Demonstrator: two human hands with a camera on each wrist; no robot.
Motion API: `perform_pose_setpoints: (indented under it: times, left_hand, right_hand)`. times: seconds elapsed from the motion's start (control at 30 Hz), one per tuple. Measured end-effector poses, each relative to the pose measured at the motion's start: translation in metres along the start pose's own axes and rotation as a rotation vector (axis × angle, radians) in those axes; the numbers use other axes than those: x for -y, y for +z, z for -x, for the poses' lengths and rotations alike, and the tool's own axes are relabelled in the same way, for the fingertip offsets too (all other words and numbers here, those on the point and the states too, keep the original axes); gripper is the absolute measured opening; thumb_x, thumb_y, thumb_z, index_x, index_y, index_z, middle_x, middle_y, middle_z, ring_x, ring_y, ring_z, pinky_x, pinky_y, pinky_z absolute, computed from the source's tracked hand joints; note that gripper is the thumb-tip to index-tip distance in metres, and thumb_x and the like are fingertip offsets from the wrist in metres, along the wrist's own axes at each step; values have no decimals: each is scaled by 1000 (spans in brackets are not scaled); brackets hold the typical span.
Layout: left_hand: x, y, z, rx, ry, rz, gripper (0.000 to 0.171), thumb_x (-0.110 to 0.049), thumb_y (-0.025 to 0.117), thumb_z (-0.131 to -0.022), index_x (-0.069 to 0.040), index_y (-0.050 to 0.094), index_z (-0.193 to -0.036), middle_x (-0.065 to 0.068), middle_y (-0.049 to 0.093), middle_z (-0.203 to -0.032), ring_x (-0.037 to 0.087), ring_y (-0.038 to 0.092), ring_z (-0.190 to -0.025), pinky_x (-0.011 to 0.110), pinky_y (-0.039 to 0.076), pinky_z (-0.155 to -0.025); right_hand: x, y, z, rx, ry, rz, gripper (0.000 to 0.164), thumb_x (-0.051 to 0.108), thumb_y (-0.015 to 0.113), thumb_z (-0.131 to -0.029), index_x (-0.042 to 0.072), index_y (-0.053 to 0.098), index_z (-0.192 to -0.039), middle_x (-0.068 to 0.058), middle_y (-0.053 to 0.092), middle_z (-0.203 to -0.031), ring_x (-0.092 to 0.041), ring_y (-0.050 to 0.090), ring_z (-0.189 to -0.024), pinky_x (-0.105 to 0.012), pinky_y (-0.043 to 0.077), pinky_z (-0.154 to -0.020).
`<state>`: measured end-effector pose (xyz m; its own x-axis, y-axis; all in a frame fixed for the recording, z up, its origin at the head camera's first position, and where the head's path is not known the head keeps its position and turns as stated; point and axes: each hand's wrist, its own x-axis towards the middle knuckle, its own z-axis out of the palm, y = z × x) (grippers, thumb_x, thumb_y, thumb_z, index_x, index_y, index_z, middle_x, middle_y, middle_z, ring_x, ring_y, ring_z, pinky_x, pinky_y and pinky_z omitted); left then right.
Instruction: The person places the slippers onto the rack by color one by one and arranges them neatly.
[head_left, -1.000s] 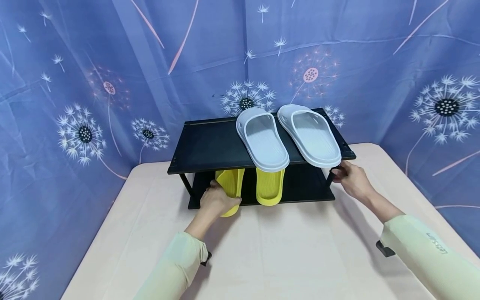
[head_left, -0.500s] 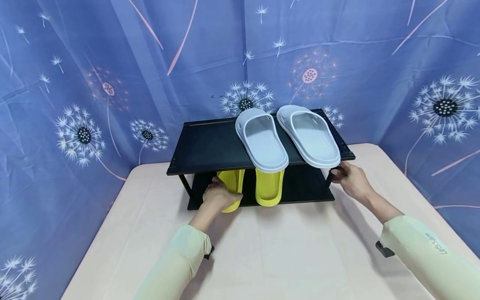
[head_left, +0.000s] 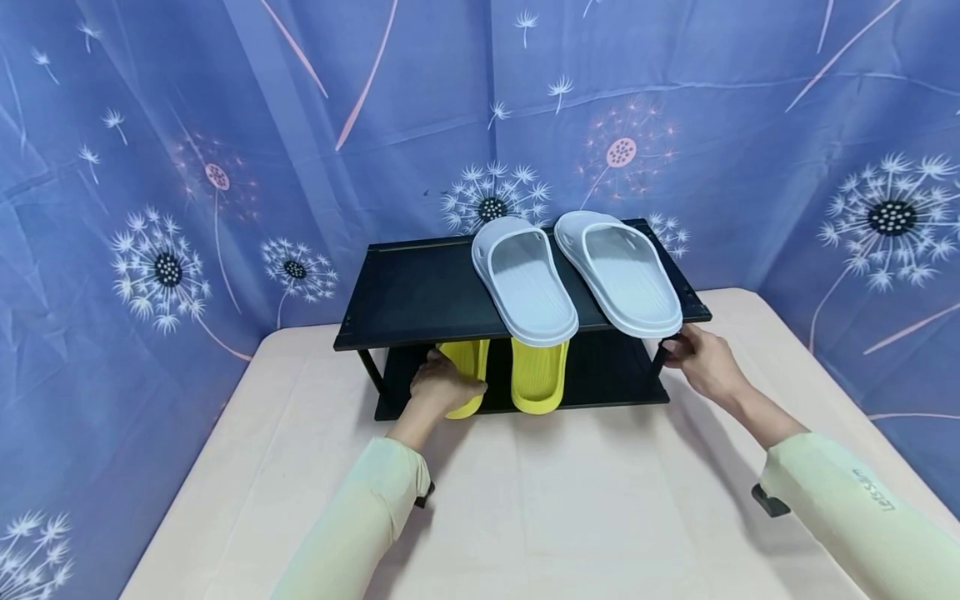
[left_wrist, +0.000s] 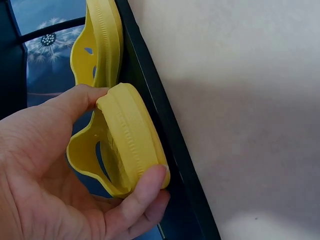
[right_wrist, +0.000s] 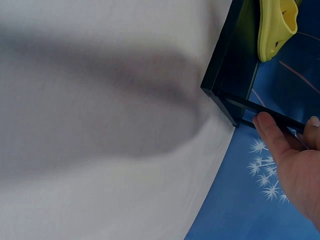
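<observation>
My left hand (head_left: 441,388) grips the heel end of a yellow slipper (left_wrist: 127,132), thumb on one side and fingers on the other. That slipper lies on the lower tier of a black two-tier shoe rack (head_left: 420,287), its toe part hidden beneath the upper tier in the head view. Beside it on the same tier sits a second yellow slipper (head_left: 538,379). At the rack's right end, my right hand (head_left: 707,363) holds the front post (right_wrist: 285,120) between thumb and fingers.
Two pale blue-grey slippers, a left one (head_left: 528,283) and a right one (head_left: 630,279), lie on the upper tier, heels jutting past its front edge. The rack stands on a pale cloth-covered table (head_left: 570,500), near a blue dandelion-patterned curtain (head_left: 420,100).
My left hand has slid the left yellow slipper deeper into the lower tier, so its heel is nearer the front edge. My right hand stays at the post.
</observation>
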<state>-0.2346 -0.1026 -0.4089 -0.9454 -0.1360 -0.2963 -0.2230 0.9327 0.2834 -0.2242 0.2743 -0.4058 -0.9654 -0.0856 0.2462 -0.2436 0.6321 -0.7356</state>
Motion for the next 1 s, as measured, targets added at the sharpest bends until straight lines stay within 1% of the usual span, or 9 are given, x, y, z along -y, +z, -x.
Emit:
perform_pose_setpoints:
  times: [0.13, 0.33, 0.5, 0.67, 0.77, 0.9, 1.0]
  left_hand:
    - [-1, 1, -1, 12, -8, -7, 111, -61, 61, -83, 9, 5, -148, 29, 32, -147, 41, 35, -134, 50, 39, -107]
    - [-3, 1, -2, 15, -6, -9, 110, -61, 60, -83, 9, 6, -149, 29, 32, -147, 40, 35, -134, 49, 39, -107]
    - [-4, 1, -2, 18, 3, -20, 110, -61, 60, -83, 9, 6, -149, 29, 31, -148, 40, 34, -134, 49, 39, -107]
    - [-6, 2, -5, 19, 5, -37, 110, -61, 60, -83, 9, 6, -149, 28, 31, -148, 39, 34, -135, 48, 38, -108]
    - [-8, 3, -6, 17, -5, -64, 110, -62, 60, -82, 8, 7, -149, 28, 32, -148, 37, 36, -135, 46, 40, -107]
    - [-10, 4, -6, 25, -22, -90, 111, -63, 60, -81, 7, 8, -149, 27, 33, -147, 36, 36, -135, 45, 41, -106]
    - [-12, 3, -5, 30, -29, -93, 111, -63, 61, -81, 7, 8, -149, 27, 33, -147, 36, 35, -135, 45, 41, -107]
  right_hand:
    - [-1, 0, 1, 2, 0, -4, 21, -5, 51, -95, -15, 53, -114, -33, 63, -96, -40, 66, -85, -25, 59, -69]
    - [0, 1, 1, 0, -10, -26, 22, -5, 49, -96, -15, 52, -115, -35, 62, -100, -45, 65, -89, -29, 59, -71]
    - [-1, 0, 1, 0, -17, -24, 20, -5, 48, -97, -15, 52, -114, -35, 61, -100, -46, 65, -88, -31, 59, -71]
    - [-1, -1, -1, -7, -20, -14, 21, -5, 49, -96, -14, 53, -114, -34, 62, -99, -44, 66, -88, -26, 59, -69]
    - [-2, -1, -1, -12, -19, -6, 21, -6, 50, -95, -14, 53, -115, -33, 62, -98, -39, 67, -86, -23, 59, -68]
    - [-2, -1, -1, -10, -16, -9, 20, -6, 50, -95, -13, 54, -113, -34, 63, -99, -36, 67, -83, -24, 59, -68]
    - [-2, -1, -1, -9, -20, -16, 20, -6, 50, -95, -14, 54, -113, -34, 63, -99, -37, 67, -84, -25, 59, -68]
